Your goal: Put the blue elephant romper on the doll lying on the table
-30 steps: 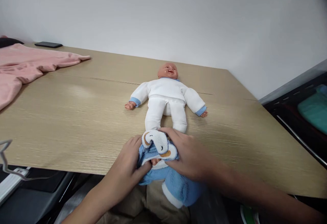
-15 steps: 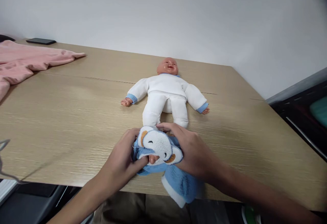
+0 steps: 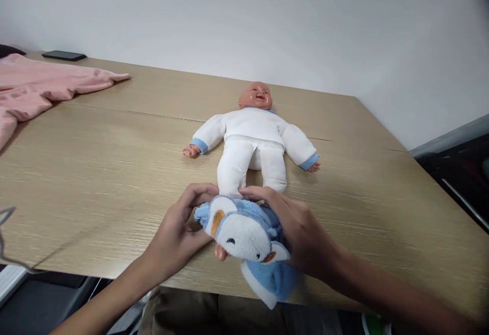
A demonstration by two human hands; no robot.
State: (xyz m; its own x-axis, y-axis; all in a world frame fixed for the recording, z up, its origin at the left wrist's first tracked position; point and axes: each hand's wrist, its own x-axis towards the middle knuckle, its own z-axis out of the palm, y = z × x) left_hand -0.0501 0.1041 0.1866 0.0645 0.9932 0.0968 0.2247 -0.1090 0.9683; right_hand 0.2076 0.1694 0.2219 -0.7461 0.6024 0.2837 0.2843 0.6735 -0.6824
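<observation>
A baby doll [image 3: 252,126] with a white cloth body and blue cuffs lies on its back, its feet toward me. Around the foot of its leg on my left is a fluffy blue garment [image 3: 263,217] bearing a white animal-face patch [image 3: 246,238]. The doll's toes [image 3: 220,252] poke out below the patch. My left hand [image 3: 183,223] is curled round the garment's left edge, thumb underneath. My right hand [image 3: 294,220] grips its other side, fingertips near the doll's lower leg. Another part of the garment, blue with a white end, hangs toward the table edge.
The wooden table [image 3: 114,172] meets a white wall. A pink cloth [image 3: 49,85] lies at the far left, with a dark phone-like slab [image 3: 64,55] behind it. A thin grey cord [image 3: 11,261] sits at the left edge. Dark equipment [image 3: 454,172] stands to the right.
The animal-face patch has tipped down and toward me, and the doll's toes show farther out beneath it. My left thumb has moved from the toes to the garment's underside.
</observation>
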